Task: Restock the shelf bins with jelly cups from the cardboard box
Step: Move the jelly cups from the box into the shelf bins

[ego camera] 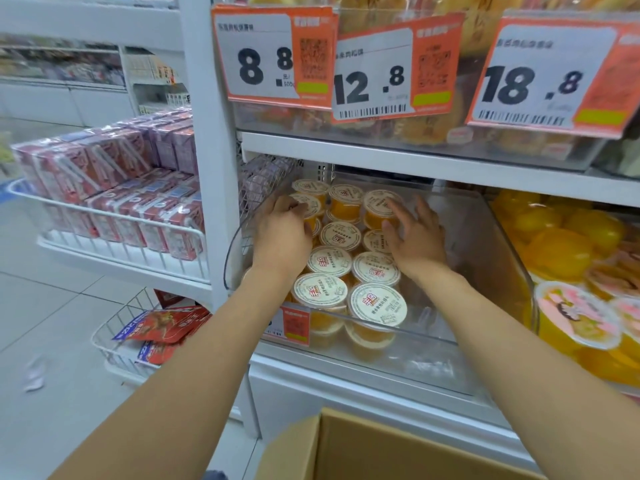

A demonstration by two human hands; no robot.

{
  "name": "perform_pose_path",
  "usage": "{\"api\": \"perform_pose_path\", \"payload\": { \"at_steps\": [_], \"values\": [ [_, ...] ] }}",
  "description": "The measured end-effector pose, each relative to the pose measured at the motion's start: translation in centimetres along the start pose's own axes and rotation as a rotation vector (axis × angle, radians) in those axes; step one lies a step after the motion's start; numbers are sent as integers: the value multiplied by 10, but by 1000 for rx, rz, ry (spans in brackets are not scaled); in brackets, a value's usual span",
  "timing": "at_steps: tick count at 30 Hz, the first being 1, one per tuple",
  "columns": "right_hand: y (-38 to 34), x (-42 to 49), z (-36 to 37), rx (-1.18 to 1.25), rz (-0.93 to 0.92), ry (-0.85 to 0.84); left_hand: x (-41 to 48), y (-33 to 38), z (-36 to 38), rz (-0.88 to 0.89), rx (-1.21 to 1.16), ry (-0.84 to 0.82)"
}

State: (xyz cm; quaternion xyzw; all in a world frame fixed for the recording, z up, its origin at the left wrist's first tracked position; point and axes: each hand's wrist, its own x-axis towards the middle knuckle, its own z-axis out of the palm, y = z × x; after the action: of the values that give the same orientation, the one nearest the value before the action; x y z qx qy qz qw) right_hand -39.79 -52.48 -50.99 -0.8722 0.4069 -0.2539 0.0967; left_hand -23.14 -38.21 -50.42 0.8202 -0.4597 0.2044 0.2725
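Both hands reach into a clear plastic shelf bin [478, 258] holding several orange jelly cups [377, 304] with white printed lids. My left hand [282, 237] lies on the cups at the bin's left side, its fingers curled over the lid of one back cup [306, 204]. My right hand [415, 237] has spread fingers touching the side of a stacked cup [381, 206] near the back. The right part of the bin holds no cups. The open cardboard box [363, 448] is at the bottom, below my arms.
Price tags [273, 53] hang from the shelf above. A neighbouring bin [571, 271] on the right holds larger yellow jelly packs. To the left, wire baskets carry pink drink cartons [114, 188] and red snack packets [162, 327]. The floor is tiled.
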Motion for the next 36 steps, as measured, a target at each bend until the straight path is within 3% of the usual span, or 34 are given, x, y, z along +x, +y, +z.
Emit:
{"api": "perform_pose_path", "payload": {
  "at_steps": [9, 16, 18, 22, 25, 29, 33, 36],
  "values": [
    [0, 2, 3, 58, -14, -114, -3, 4, -6, -46, -111, 13],
    [-11, -20, -22, 123, -3, 57, -18, 12, -30, -73, -205, -18],
    [-15, -38, -33, 148, -58, 131, -33, 23, -42, -70, -204, -35],
    [-17, -101, -55, 143, -229, 296, -82, 69, -70, -98, -428, -108],
    [-10, -160, -68, 97, -356, 338, -124, 99, -77, -75, -497, -203],
    [29, -232, -53, 24, -290, 107, -189, 114, -51, -154, -534, -448],
    [104, -310, -15, -47, -50, -421, -262, 106, 4, -260, -419, -824],
    [167, -369, 18, -39, 239, -726, -314, 102, 48, -339, -327, -1079]
  ]
}}
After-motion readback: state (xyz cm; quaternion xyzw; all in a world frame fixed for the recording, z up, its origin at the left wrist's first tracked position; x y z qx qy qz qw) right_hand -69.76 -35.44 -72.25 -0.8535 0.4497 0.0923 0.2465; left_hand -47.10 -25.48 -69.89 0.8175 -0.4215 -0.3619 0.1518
